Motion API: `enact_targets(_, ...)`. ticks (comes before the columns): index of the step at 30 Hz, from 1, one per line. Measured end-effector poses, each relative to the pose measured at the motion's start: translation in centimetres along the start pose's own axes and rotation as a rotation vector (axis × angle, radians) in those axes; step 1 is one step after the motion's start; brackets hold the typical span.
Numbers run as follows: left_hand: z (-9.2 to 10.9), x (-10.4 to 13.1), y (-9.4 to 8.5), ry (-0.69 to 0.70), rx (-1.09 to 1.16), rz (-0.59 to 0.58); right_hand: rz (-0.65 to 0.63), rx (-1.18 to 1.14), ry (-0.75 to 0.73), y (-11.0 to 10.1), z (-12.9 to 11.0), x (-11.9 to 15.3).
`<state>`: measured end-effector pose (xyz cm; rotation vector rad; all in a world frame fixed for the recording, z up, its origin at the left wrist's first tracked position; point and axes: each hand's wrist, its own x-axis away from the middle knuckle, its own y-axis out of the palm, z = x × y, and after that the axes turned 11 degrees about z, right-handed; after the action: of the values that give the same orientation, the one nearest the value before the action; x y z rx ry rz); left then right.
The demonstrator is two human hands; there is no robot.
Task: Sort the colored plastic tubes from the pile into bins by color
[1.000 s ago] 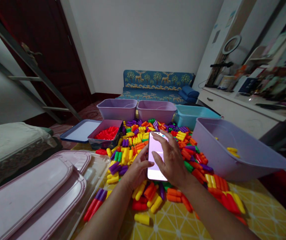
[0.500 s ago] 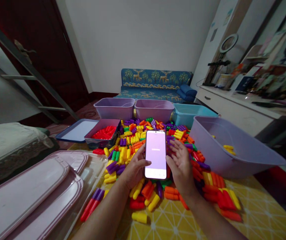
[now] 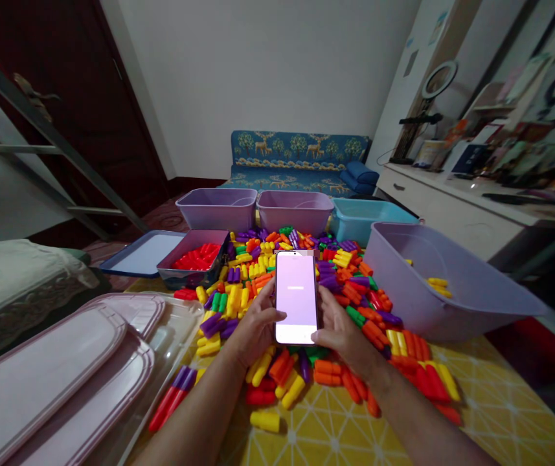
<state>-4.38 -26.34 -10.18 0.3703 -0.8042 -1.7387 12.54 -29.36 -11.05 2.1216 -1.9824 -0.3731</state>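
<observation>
A smartphone (image 3: 296,299) stands upright over the pile, its screen lit in pale purple with a white band at the bottom. My left hand (image 3: 256,330) grips its left edge, thumb laid over the front. At the right edge, my right hand (image 3: 342,330) has its thumb on the lower corner of the screen and its fingers along the side, partly hidden. Beneath and around both hands lie many plastic tube-shaped pieces (image 3: 235,301) in red, orange, yellow, green and purple, several joined side by side.
Purple bins (image 3: 216,210) and a teal bin (image 3: 372,220) line the back. A larger purple bin (image 3: 452,317) at right holds a few yellow pieces. Left are a box (image 3: 184,279) of red pieces, a blue-rimmed lid (image 3: 144,252) and stacked pink lids (image 3: 48,362). A yellow patterned cloth (image 3: 320,433) covers the table.
My right hand, spread beside the phone before, has closed in on its right edge, with the thumb now on the lower screen. The view has shifted slightly; the left hand keeps its hold.
</observation>
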Motion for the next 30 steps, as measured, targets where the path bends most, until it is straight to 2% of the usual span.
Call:
enact_targets(4, 0.0, 0.1, 0.1, 0.008, -0.011, -0.008, -0.093, 0.029, -0.001, -0.1, -0.1, -0.1)
enact_targets(17, 0.0, 0.1, 0.1, 0.040, -0.030, -0.032, -0.179, 0.000, -0.042, -0.5, 1.0, -0.5)
enact_targets(23, 0.1, 0.1, 0.1, 0.025, -0.024, -0.034, -0.177, 0.013, -0.023, -0.5, 0.8, -0.4)
enact_targets(30, 0.1, 0.2, 0.1, 0.027, -0.023, -0.034, -0.111, 0.084, -0.031, -0.2, 0.8, -0.2)
